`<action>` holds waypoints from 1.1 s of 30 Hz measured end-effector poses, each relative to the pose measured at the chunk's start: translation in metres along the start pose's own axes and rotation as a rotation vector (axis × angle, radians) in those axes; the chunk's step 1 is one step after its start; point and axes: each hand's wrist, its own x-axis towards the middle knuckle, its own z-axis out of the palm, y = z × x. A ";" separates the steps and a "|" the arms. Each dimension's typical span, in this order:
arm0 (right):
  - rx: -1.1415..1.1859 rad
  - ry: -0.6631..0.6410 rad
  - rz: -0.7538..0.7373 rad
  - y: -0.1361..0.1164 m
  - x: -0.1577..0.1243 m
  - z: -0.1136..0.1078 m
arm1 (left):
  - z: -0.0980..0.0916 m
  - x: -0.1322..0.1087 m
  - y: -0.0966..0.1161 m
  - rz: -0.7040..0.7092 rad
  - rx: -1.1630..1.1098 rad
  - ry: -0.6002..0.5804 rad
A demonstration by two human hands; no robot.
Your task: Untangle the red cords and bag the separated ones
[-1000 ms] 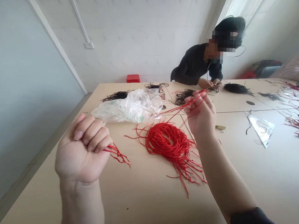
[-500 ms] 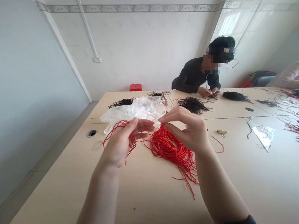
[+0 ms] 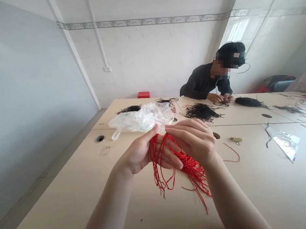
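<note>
My left hand (image 3: 143,151) is palm up with its thumb raised, and several braided red cords (image 3: 161,169) hang down across its fingers, their loose ends dangling below. Close against it, my right hand (image 3: 195,137) pinches a red cord (image 3: 165,138) between thumb and fingertips, just above the left fingers; the thumb is mostly hidden. Behind both hands, a bundle of red cords (image 3: 194,173) lies on the table, partly covered by the hands.
Past my hands lies a crumpled clear plastic bag (image 3: 132,122). Black cord bundles (image 3: 201,112) rest farther back, near a co-worker in black (image 3: 201,81). To the right are a binder clip (image 3: 236,139), a loose red cord (image 3: 236,154) and a clear set square (image 3: 286,143).
My left hand has moved right and turned, so its cords now hang over the fingers in front. My right fingertips have come down beside it. The view has shifted slightly.
</note>
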 end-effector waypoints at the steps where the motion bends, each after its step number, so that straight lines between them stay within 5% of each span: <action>1: 0.015 -0.008 0.003 0.000 0.000 0.001 | 0.000 0.001 0.000 -0.004 -0.003 -0.001; 10: 0.033 -0.093 -0.035 -0.002 -0.005 0.005 | -0.002 0.005 -0.005 0.000 0.076 0.112; 15: 0.054 -0.170 -0.006 -0.002 -0.008 0.006 | 0.000 0.004 -0.004 0.009 0.142 0.062; 19: 0.107 -0.182 0.304 -0.008 -0.010 0.015 | 0.001 0.008 -0.005 0.086 0.160 0.099; 22: 0.130 -0.306 0.539 -0.010 -0.012 0.020 | -0.002 0.011 -0.006 0.150 0.209 0.173; 28: -0.008 -0.595 0.641 -0.003 -0.014 0.025 | -0.011 0.011 -0.003 0.139 0.123 0.154; 33: -0.163 -0.865 0.840 0.010 -0.026 0.034 | -0.027 0.020 0.003 0.210 -0.286 0.274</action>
